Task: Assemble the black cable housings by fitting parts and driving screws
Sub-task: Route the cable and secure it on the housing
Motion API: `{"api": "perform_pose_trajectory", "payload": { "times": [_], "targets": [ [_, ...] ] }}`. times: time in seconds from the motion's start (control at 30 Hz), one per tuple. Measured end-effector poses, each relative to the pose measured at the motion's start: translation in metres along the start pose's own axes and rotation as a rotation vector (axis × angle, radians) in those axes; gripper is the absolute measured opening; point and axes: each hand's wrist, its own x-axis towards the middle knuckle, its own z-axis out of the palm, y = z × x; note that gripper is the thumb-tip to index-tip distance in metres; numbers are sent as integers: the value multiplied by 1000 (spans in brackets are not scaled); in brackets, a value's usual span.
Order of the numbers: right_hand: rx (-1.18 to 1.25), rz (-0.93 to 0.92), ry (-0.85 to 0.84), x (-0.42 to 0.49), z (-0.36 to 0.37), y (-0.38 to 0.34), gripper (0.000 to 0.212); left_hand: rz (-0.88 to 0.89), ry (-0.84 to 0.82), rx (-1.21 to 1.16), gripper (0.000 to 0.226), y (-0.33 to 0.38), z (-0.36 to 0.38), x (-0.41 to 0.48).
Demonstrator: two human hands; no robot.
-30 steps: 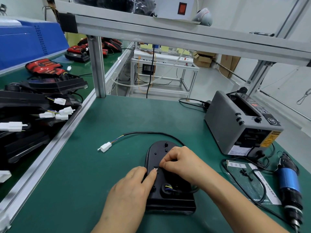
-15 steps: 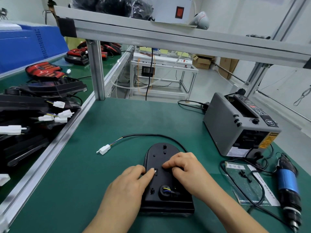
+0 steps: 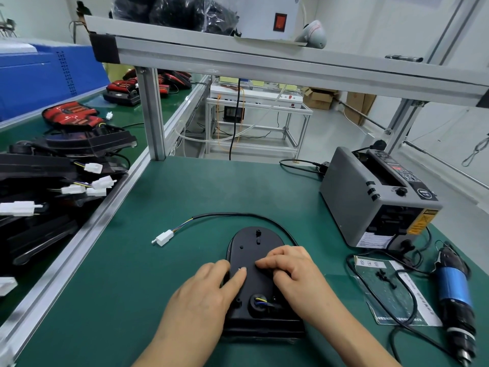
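Observation:
A black cable housing [image 3: 254, 250] lies flat on the green mat near the front edge, rounded end pointing away. A black cable [image 3: 238, 214] runs from it to a white connector [image 3: 164, 238] on the mat to the left. Coloured wires show in a round opening [image 3: 260, 301] near its front end. My left hand [image 3: 203, 295] rests on the housing's left side, one straight finger pressing beside a small pale spot [image 3: 240, 268]. My right hand [image 3: 293, 276] lies on the right side, bent fingertips touching the top face.
A grey tape dispenser [image 3: 375, 202] stands at the right. In front of it lie a plastic bag with small black parts [image 3: 386, 282] and a blue electric screwdriver [image 3: 455, 292] with its cord. Left, beyond an aluminium rail [image 3: 87, 234], are several black housings with white connectors [image 3: 98, 184].
My right hand slid back from the small pale spot and spread over the housing's right side. My left finger stays by that spot. The housing has not moved.

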Motion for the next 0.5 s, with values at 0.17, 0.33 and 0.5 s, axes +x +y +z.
{"api": "perform_pose_trajectory", "payload": {
  "times": [0.17, 0.33, 0.5],
  "targets": [
    [20, -1, 13, 0, 2, 1, 40, -21, -161, -42, 71, 1, -7, 5],
    [34, 3, 17, 0, 3, 2, 40, -27, -224, -36, 78, 2, -8, 6],
    [49, 9, 17, 0, 3, 3, 40, -60, -278, -71, 79, 0, -6, 5]
  ]
}}
